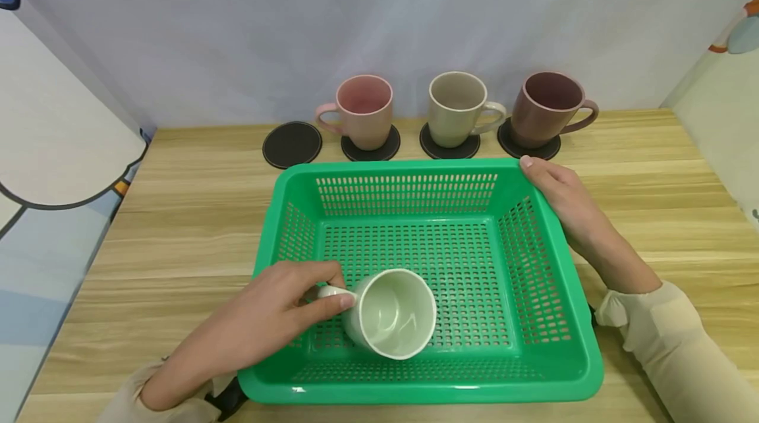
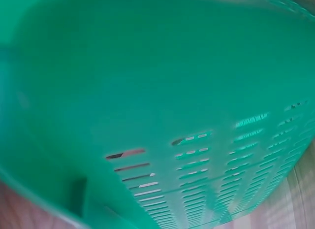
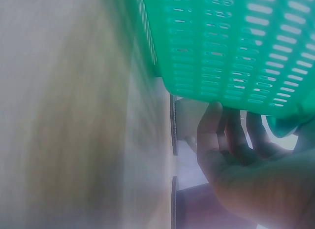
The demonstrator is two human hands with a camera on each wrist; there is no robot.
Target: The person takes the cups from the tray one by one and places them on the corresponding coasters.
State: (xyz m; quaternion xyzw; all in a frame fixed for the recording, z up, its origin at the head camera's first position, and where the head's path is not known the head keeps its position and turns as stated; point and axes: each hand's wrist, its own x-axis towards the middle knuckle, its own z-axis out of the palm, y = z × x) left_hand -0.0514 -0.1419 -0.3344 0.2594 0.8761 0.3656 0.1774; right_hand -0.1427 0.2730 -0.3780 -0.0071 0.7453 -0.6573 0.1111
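A pale green mug (image 1: 397,314) is in the near left part of the green plastic basket (image 1: 427,393), its open mouth facing up and tilted a little. My left hand (image 1: 267,311) reaches over the basket's left rim and pinches the mug's handle between thumb and fingers. Whether the mug's base touches the basket floor is hidden. At the far right corner, my right hand (image 1: 569,205) holds the basket by its rim, thumb on top. The right wrist view has its bent fingers (image 3: 211,130) against the outer wall. Only the basket's wall (image 2: 162,76) fills the left wrist view.
Behind the basket, a pink mug (image 1: 370,116), a beige mug (image 1: 452,113) and a dark mauve mug (image 1: 542,113) each stand on a black round coaster. Another coaster (image 1: 292,145) lies bare at the left. A pale cloth (image 1: 415,28) hangs behind the wooden table (image 1: 196,212).
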